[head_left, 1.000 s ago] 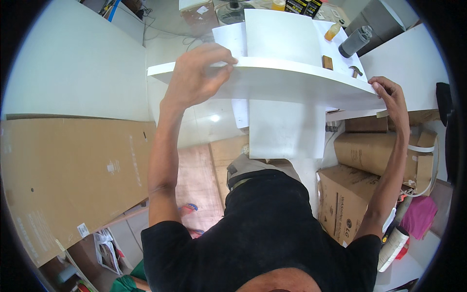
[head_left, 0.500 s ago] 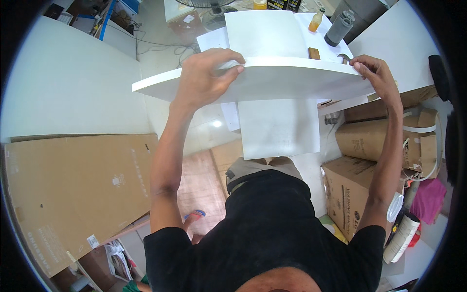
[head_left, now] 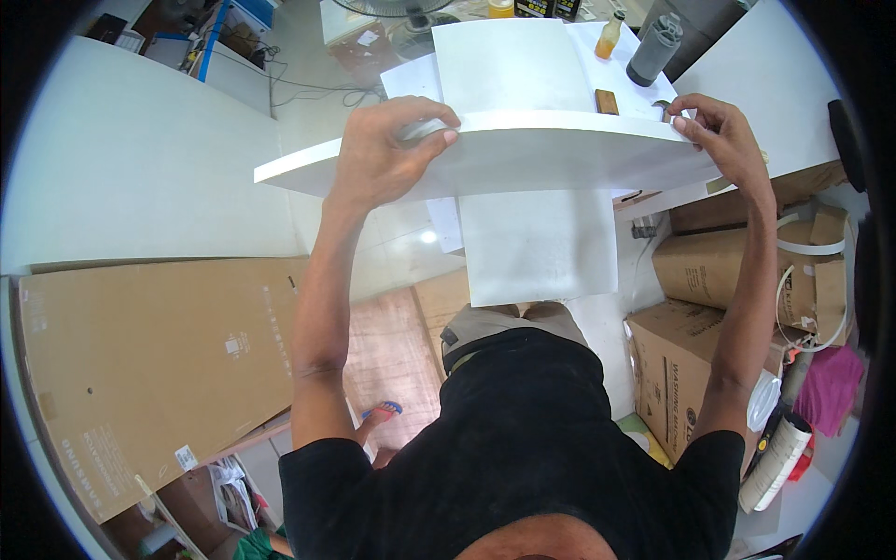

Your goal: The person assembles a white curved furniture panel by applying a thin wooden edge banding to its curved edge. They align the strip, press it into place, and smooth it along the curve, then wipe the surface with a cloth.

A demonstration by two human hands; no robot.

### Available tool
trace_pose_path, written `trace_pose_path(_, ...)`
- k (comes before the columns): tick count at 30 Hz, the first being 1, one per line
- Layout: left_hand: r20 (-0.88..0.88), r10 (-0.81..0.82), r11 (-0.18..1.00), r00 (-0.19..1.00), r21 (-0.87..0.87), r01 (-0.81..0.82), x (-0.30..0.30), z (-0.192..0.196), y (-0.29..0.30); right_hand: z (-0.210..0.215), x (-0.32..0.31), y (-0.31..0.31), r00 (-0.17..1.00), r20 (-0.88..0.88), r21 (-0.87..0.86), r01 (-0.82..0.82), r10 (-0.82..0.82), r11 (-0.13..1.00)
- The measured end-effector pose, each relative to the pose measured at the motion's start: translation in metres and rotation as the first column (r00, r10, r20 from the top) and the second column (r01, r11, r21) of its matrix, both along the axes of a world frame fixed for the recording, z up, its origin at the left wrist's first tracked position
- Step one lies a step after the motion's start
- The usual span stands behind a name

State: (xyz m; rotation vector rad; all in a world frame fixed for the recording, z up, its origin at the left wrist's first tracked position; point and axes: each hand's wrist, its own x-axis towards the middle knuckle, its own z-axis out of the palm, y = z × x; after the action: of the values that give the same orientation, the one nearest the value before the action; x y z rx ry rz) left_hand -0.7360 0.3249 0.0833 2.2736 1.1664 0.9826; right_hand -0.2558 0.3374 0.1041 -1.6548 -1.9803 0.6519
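One lg wht panel (head_left: 560, 154), plain, brt edge, shaded face

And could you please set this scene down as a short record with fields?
Left hand: pinching the top edge of the white board, left of its middle
Right hand: pinching that edge near the board's right end
Board position: long edge uppermost, broad face toward the person
White sheet: visible beyond the board and on its near side
Beyond the board: wooden block, grey bottle, small amber bottle
Far left: large cardboard panel
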Motion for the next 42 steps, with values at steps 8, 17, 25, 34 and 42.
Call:
trace_pose_path(8, -0.066, -0.091, 0.996, 0.994, 0.011, 0.091, 0.010, 0.011, 0.004, -0.009, 0.003, -0.001, 0.999, 0.017, 0.069, 0.026, -0.027, 0.997)
trace_pose_path(17, -0.099, -0.093, 0.991, 0.991, 0.087, 0.102, 0.072, 0.006, 0.012, -0.020, 0.008, 0.002, 0.999, 0.012, 0.131, 0.035, -0.037, 0.991)
trace_pose_path(25, -0.080, -0.052, 0.987, 0.995, 0.150, 0.064, 0.076, -0.002, 0.008, -0.017, 0.003, -0.004, 0.999, 0.010, 0.154, 0.044, -0.046, 0.987)
trace_pose_path(34, -0.099, -0.053, 0.983, 0.994, 0.170, 0.070, 0.079, -0.002, 0.007, -0.022, 0.007, -0.002, 0.999, 0.019, 0.208, 0.026, -0.031, 0.978)
trace_pose_path(42, -0.051, -0.049, 0.992, 0.998, 0.115, 0.055, 0.083, -0.001, 0.003, -0.028, 0.010, 0.000, 0.999, -0.026, 0.218, 0.031, -0.026, 0.976)
